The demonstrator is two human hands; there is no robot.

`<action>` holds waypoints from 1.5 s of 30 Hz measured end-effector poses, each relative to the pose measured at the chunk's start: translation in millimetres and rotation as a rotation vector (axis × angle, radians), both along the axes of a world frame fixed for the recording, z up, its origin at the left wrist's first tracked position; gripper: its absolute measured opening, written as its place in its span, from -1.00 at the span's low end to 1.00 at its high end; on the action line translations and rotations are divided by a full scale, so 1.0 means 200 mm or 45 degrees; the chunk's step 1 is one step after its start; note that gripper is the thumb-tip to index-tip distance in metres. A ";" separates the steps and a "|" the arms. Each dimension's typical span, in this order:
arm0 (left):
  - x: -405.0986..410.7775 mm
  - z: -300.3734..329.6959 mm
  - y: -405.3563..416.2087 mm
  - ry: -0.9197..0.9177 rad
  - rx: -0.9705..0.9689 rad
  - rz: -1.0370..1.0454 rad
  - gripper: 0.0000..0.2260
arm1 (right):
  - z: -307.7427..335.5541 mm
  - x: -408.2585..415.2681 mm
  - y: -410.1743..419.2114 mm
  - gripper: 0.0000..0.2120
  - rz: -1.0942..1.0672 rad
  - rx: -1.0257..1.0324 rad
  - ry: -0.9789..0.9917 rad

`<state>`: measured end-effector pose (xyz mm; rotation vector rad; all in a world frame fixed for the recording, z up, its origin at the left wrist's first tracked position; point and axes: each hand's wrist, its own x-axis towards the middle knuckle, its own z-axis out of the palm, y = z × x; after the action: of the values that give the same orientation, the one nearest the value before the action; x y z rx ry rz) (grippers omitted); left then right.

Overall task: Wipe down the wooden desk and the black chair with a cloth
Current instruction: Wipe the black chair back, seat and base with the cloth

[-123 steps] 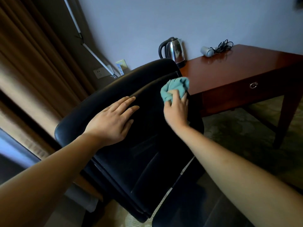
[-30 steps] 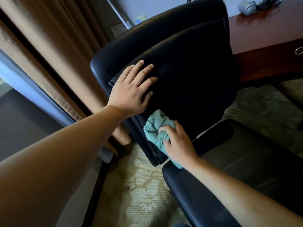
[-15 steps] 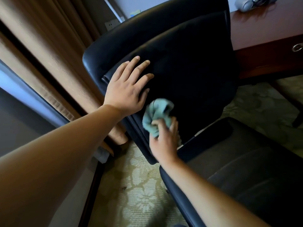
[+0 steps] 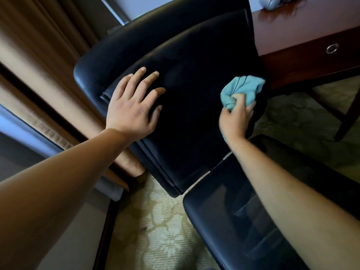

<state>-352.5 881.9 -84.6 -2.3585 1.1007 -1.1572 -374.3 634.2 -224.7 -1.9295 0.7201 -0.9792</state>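
Sweeping across the backrest, the right hand (image 4: 234,118) now sits at the chair's (image 4: 194,78) 3 o'clock edge, where half a second ago it was low on the 9 o'clock side just under the left hand (image 4: 132,106), and a second ago lower again, by the gap above the seat (image 4: 243,221). Its fingers are curled tight around the bunched cloth (image 4: 241,89), which is pressed to the black padding right at that edge, with the desk (image 4: 303,30) just beyond it toward 2 o'clock. The left hand lies flat with fingers spread and straight on the upper backrest, gripping nothing, and it has barely shifted through these passes; it seems to be steadying the chair. The pass reads as a side-to-side stroke that has covered the lower and middle band of the backrest. Judging from that, the backrest is mostly wiped, the strip under the left palm probably not, and the seat looks untouched so far. Whether the desk top has been cleaned cannot be told from here.
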 end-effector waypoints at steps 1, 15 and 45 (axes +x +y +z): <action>0.00 0.00 0.00 -0.005 -0.005 0.003 -0.60 | -0.04 -0.04 0.14 -0.71 0.027 -0.019 -0.044; -0.04 -0.09 -0.14 -0.019 0.366 -0.156 -0.59 | -0.28 -0.21 0.23 -0.71 0.335 0.083 -0.044; 0.03 -0.26 -0.30 0.077 0.473 -0.090 -0.58 | -0.48 0.03 -0.25 -0.61 -0.149 0.723 -0.023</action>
<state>-345.6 821.1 -137.0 -2.0919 1.3016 -0.8207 -368.6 583.3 -319.8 -1.3935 0.9867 -0.7534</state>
